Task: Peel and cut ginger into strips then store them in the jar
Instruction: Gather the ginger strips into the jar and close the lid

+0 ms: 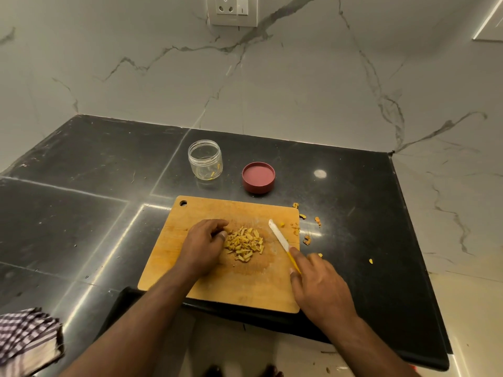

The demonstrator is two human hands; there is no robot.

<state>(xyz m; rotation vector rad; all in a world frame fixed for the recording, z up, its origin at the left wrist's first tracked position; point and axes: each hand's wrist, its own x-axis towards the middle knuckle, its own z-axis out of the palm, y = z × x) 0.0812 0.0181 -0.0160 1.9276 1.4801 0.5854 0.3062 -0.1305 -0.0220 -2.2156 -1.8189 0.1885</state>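
The pile of ginger strips [244, 246] lies at the middle of the wooden cutting board [190, 268], and the person's left hand [202, 247] sits just left of it, its curled fingers [221, 236] touching the pile's left edge. They seem to cup the strips rather than pinch any; whether a strip is held cannot be told. The right hand [318, 289] is to the right and nearer, fingers clamped on the yellow handle of a knife [280, 238] whose white blade points far and slightly left, its tip well apart from the pile. So the left hand is the closer one, and the pile lies between hand and blade, which suits gathering the strips up.

The open jar [205, 160] stands on the dark table [81, 186] beyond the board's far edge, slightly left of the pile, with only a few strips at its bottom. Its red lid [258, 177] lies upside down just right of it. Nothing stands between pile and jar.

Ginger peelings [307, 240] are scattered past the board's right edge. A checked cloth [27, 336] lies at the near left.
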